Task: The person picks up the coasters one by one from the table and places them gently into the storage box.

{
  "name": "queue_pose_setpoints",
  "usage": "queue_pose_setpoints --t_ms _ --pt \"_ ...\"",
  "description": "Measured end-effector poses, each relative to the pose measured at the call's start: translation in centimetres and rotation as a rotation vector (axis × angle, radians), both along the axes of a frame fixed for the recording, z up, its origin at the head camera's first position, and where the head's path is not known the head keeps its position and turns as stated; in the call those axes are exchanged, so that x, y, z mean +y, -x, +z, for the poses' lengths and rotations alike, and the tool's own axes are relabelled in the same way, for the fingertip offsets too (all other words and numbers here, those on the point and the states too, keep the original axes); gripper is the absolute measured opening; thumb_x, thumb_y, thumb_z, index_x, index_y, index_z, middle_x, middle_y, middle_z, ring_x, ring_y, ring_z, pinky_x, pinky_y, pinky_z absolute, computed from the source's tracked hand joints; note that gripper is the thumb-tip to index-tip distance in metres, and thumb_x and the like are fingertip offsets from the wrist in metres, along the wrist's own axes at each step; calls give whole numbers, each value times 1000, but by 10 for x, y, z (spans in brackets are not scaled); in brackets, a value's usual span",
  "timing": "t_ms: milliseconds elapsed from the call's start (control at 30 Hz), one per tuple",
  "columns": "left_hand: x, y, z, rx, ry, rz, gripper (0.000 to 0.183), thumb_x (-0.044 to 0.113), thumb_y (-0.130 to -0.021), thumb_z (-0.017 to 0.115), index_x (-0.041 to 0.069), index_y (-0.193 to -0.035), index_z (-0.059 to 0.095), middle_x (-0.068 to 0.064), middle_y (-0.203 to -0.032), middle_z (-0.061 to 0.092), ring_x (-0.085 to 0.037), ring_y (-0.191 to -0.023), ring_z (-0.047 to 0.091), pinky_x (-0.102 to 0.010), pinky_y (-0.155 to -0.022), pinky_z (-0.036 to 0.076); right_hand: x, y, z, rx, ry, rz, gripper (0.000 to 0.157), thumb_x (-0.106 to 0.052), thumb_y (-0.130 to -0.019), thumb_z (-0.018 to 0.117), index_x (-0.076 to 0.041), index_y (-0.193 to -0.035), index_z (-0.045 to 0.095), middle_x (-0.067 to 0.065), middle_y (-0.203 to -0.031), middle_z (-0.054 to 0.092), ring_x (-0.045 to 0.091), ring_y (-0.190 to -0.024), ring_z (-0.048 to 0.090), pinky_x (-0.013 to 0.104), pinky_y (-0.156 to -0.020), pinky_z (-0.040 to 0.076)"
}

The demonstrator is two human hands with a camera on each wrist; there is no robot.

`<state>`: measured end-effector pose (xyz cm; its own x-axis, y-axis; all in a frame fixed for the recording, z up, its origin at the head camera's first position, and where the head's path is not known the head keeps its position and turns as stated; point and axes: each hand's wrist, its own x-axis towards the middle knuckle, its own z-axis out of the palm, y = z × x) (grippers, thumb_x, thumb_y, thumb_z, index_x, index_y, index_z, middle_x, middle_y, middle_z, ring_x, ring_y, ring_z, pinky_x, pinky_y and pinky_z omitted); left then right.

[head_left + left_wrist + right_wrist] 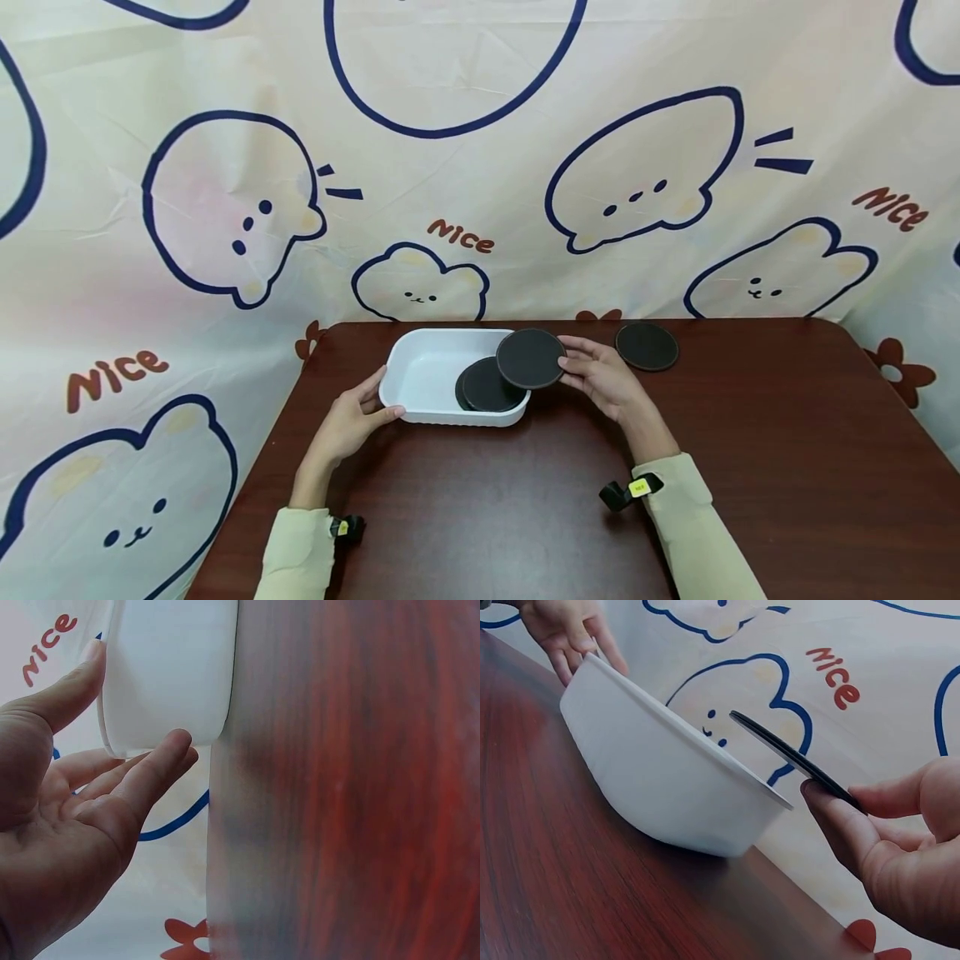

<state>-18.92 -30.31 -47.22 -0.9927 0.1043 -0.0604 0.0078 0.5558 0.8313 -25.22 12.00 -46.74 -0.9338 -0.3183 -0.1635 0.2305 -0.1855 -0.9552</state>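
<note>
My left hand (354, 419) holds the left end of a white plastic tub (420, 375), its thumb at the near corner and its fingers along the end wall. Two round black coasters (491, 390) overlap inside the tub's right part. Another black coaster (530, 358) is pinched at its right edge between the thumb and fingers of my right hand (600, 379). In the right wrist view this held coaster (795, 759) is tilted, and its far edge lies over the tub's rim. One more coaster (647, 347) lies flat on the table, right of that hand.
The dark brown wooden table (480, 508) reaches to a patterned cloth backdrop (480, 183) right behind the tub. A small black camera (617, 496) is strapped to the right wrist, and another camera (348, 528) to the left.
</note>
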Motion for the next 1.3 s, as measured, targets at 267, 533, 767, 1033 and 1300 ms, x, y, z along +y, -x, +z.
queue_pose_setpoints --t_ms 267,533,767,1033,1300 --pt "0 0 -1 -1 2 -1 90 22 -99 79 8 -171 26 -24 -171 37 -42 -146 55 -48 -107 54 -15 1 -4 -4 -4 4 58 1 -110 54 -1 -165 37 24 -154 52 5 -107 75 22 -92 62" --pt "0 0 2 -8 2 9 91 23 -100 79 10 -171 25 -24 -171 36 -42 -147 54 -48 -107 52 -29 3 0 5 -33 31 57 2 -109 55 0 -163 39 30 -160 49 8 -112 73 23 -93 62" --pt "2 -1 1 3 14 1 90 23 -100 78 8 -171 25 -25 -170 37 -44 -146 54 -50 -107 52 -35 7 9 48 -171 55 52 -1 -109 59 -3 -159 47 26 -152 58 12 -112 73 33 -99 63" --pt "3 -1 3 1 8 3 89 22 -100 79 8 -171 26 -25 -170 38 -44 -146 54 -50 -107 53 -47 15 15 59 -278 75 51 0 -106 63 -2 -156 53 27 -150 59 22 -121 70 44 -105 61" --pt "2 -2 5 4 3 -4 89 22 -100 79 7 -170 26 -26 -170 37 -44 -146 53 -50 -107 52 -59 16 24 103 -364 110 48 1 -105 64 0 -152 57 28 -152 58 30 -126 69 39 -97 64"
